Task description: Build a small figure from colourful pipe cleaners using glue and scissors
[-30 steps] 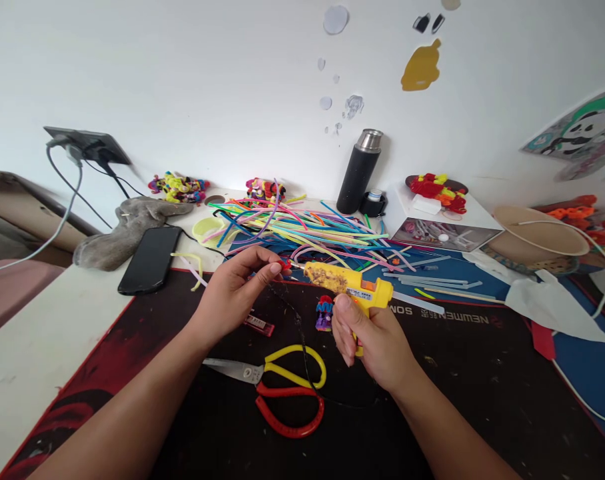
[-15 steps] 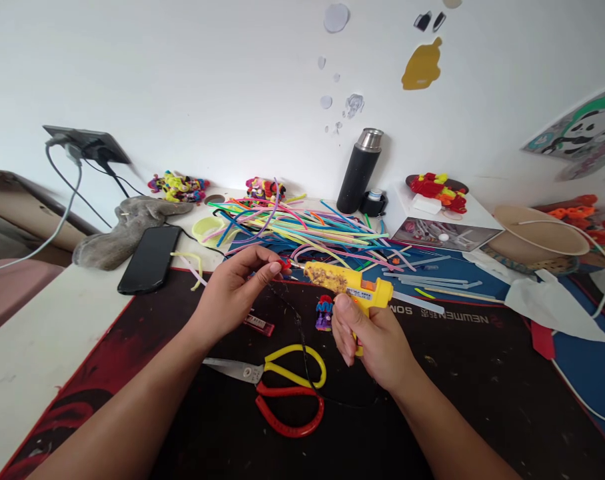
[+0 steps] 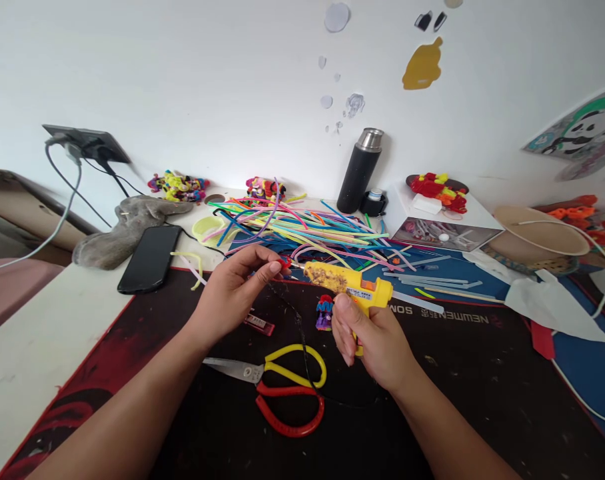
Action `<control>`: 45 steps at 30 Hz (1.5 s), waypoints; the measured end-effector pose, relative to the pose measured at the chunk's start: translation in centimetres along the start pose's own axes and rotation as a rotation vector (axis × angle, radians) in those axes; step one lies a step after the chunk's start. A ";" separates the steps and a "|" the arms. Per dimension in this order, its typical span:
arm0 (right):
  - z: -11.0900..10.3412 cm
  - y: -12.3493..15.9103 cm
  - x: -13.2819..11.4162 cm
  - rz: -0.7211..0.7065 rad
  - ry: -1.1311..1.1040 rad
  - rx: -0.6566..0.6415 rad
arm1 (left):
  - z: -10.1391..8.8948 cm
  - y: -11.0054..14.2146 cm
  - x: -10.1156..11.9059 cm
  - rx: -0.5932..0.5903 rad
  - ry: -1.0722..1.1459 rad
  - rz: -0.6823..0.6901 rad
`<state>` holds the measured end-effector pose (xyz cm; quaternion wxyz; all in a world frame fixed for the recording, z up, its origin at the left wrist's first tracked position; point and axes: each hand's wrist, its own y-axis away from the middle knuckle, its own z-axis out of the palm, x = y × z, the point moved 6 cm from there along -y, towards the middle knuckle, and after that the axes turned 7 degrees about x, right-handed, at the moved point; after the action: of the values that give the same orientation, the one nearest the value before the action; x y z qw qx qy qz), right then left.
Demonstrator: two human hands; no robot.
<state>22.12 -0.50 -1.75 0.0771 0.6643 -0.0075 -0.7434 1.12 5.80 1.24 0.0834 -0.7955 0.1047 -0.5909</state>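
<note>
Between the thumb and fingers of my left hand (image 3: 240, 287) is a small red fuzzy piece (image 3: 285, 263), partly hidden by the fingertips. My right hand (image 3: 370, 333) is wrapped round the handle of a yellow hot glue gun (image 3: 332, 277), whose nozzle points left and meets or nearly meets the red piece. A clear glue stick (image 3: 418, 303) juts from the gun's back end. Just left of the right hand, a small blue, red and purple pipe-cleaner figure (image 3: 324, 313) lies on the black mat. Scissors (image 3: 277, 383) with one yellow and one red handle lie below both hands.
Behind my hands is a heap of coloured pipe cleaners (image 3: 302, 227). A black flask (image 3: 360, 172) stands by the wall, left of a white box (image 3: 447, 223). At left lie a phone (image 3: 149, 260) and a grey plush (image 3: 127, 230). A black cord (image 3: 302, 340) crosses the scissors.
</note>
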 end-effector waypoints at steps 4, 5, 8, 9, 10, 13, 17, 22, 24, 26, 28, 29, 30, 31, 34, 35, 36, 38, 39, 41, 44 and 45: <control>0.0 0.0 0.1 0.006 -0.001 0.001 | 0.0 0.0 0.0 -0.002 0.021 -0.003; 0.0 0.0 0.2 0.007 0.000 0.000 | 0.1 0.0 0.1 -0.001 0.024 -0.002; 0.0 0.1 0.2 0.009 0.001 0.000 | 0.1 0.0 0.1 0.000 0.034 -0.004; 0.0 0.1 0.2 0.011 0.002 0.002 | 0.1 0.0 0.1 0.001 0.036 -0.007; 0.0 0.1 0.2 0.013 0.001 0.004 | 0.1 -0.1 0.1 0.003 0.038 -0.008; 0.0 0.1 0.2 0.025 -0.002 0.004 | 0.1 0.0 0.2 0.006 0.040 -0.006; 0.1 0.1 0.1 0.039 0.006 -0.010 | -0.1 0.0 0.0 0.014 0.032 -0.008; 0.1 -0.2 0.4 0.069 0.026 -0.026 | -1.6 -0.7 -0.7 0.152 0.088 -0.024; 0.0 -0.5 0.4 0.045 0.018 -0.020 | -2.4 -1.2 -1.0 0.222 0.104 -0.019; -0.5 -0.7 0.0 -0.008 0.021 0.021 | -2.7 -1.6 -1.3 0.239 0.129 -0.015; -1.4 -0.6 -0.6 -0.042 0.016 0.129 | -2.7 -1.9 -1.6 0.232 0.129 -0.019; -1.9 -0.2 -0.8 -0.046 -0.005 0.200 | -2.6 -2.0 -1.8 0.223 0.130 -0.019; -2.3 0.3 -0.9 -0.028 -0.030 0.254 | -2.5 -2.0 -1.9 0.212 0.132 -0.021; -2.8 1.0 -0.8 -0.006 -0.070 0.333 | -2.4 -1.9 -1.9 0.199 0.136 -0.021; -3.8 3.5 0.1 0.113 -0.173 0.443 | -1.8 -1.5 -2.1 0.152 0.135 -0.038; -4.2 4.3 0.5 0.143 -0.204 0.470 | -1.6 -1.3 -2.1 0.139 0.128 -0.047; -4.7 5.0 0.9 0.172 -0.231 0.503 | -1.4 -1.1 -2.1 0.126 0.119 -0.056; -5.8 6.3 1.5 0.212 -0.257 0.570 | -1.0 -0.8 -1.9 0.100 0.103 -0.062; -6.3 6.8 1.6 0.222 -0.260 0.599 | -0.9 -0.7 -1.8 0.089 0.094 -0.058; -7.3 7.6 1.8 0.244 -0.237 0.625 | -0.5 -0.5 -1.6 0.067 0.073 -0.045; -8.4 8.5 2.1 0.303 -0.157 0.605 | -0.2 -0.4 -1.3 0.036 0.040 -0.035; -8.8 8.7 2.2 0.330 -0.120 0.589 | -0.1 -0.3 -1.3 0.027 0.035 -0.038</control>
<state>31.47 -8.62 -3.96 0.0003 0.6030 -0.3337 -0.7246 0.72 6.46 0.15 0.0809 -0.7858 0.0832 -0.6075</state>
